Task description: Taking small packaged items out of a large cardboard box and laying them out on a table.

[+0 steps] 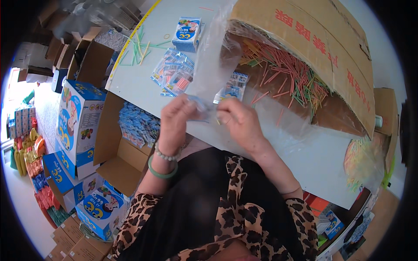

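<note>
Both hands are seen raised in front of the torso, close to each other over the near edge of a pale table (143,80). A small blue-and-clear packet (198,106) is located between them and is blurred. It is pinched in the left hand (176,114), between thumb and curled fingers. The fingers of the right hand (238,119) are curled inward just beside the packet; whether its edge is gripped there cannot be told. A beaded bracelet (167,154) and a green bangle (163,172) are worn on the left arm.

Beyond the hands, several filled packets (174,71) are heaped on the table, with a blue-and-white box (186,35) placed behind them. Loose green sticks (139,50) are scattered farther left. A large cardboard carton (270,24) is laid open at the right, and many red, green and yellowish sticks (296,74) are contained in it. Clear plastic sheeting (213,52) is draped at its opening. Another packet (236,83) is seen just beyond the right hand. To the left, many blue packets (137,122) are held in an open carton (117,169).
</note>
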`<state>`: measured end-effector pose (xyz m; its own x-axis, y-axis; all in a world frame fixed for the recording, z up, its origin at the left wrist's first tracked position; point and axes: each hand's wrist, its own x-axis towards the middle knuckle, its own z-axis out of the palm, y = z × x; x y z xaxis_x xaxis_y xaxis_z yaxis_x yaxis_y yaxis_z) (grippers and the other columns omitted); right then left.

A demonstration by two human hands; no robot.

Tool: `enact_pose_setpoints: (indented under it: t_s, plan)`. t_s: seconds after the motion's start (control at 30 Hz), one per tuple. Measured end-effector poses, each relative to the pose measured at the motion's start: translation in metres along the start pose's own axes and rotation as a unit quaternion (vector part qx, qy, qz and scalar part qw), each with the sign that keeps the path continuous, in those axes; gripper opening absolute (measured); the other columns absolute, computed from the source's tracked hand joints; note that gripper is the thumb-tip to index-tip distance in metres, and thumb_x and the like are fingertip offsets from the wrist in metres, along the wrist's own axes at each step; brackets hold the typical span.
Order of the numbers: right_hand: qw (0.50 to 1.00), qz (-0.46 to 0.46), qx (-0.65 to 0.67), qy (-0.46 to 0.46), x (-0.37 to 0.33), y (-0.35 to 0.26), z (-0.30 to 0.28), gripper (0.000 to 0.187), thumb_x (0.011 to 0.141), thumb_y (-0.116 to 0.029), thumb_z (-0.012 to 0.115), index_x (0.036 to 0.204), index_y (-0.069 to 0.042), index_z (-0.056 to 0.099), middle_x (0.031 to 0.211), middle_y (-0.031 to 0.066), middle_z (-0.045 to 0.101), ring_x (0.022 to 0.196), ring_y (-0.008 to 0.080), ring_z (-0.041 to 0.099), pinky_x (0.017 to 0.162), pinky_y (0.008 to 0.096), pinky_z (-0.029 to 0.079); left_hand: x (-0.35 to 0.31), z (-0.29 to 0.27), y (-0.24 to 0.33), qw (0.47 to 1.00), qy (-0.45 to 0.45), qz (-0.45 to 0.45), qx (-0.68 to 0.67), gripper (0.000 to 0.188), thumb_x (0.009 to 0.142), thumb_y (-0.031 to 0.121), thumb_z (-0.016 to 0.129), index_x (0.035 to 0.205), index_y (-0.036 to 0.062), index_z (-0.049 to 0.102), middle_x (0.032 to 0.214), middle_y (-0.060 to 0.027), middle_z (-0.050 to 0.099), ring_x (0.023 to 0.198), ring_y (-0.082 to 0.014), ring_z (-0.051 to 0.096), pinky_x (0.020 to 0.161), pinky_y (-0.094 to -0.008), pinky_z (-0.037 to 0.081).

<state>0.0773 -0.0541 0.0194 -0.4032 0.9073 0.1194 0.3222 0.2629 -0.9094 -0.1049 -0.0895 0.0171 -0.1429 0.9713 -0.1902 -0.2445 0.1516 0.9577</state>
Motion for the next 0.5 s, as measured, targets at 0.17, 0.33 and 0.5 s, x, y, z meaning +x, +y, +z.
enact_pose_setpoints:
  t_s: [0.17, 0.33, 0.5]
  plan:
    - [0.955, 0.227, -0.185, 0.056, 0.019, 0.031, -0.018, 0.028, 0.08, -0.025, 0.067, 0.091, -0.005, 0.052, 0.081, 0.0104, 0.062, 0.075, 0.0246, 0.061, 0.068, 0.0362, 0.048, 0.078, -0.033, -0.035, 0.914, 0.094, 0.216, 0.331, 0.007, 0.083, 0.007, 0.057, 0.086, 0.0034, 0.062, 0.071, -0.0078, 0.058, 0.068, -0.019, 0.056, 0.063, -0.0313, 0.044]
    - [0.895, 0.219, -0.381, 0.068, 0.031, 0.066, 0.001, 0.041, 0.075, -0.039, 0.068, 0.091, -0.004, 0.055, 0.088, 0.0144, 0.064, 0.084, 0.0329, 0.062, 0.076, 0.0437, 0.047, 0.105, -0.025, -0.046, 0.682, 0.135, 0.306, 0.651, 0.03, 0.076, 0.011, 0.063, 0.106, 0.0076, 0.061, 0.085, -0.0113, 0.054, 0.078, -0.0312, 0.053, 0.068, -0.0413, 0.042]
    - [0.92, 0.292, -0.253, 0.067, 0.031, 0.073, -0.003, 0.034, 0.077, -0.037, 0.065, 0.086, -0.005, 0.058, 0.082, 0.015, 0.065, 0.08, 0.0336, 0.062, 0.072, 0.0431, 0.047, 0.101, -0.04, -0.044, 0.753, 0.198, 0.35, 0.52, 0.032, 0.077, 0.007, 0.064, 0.109, 0.0036, 0.06, 0.091, -0.0149, 0.056, 0.081, -0.0298, 0.055, 0.072, -0.0382, 0.045]
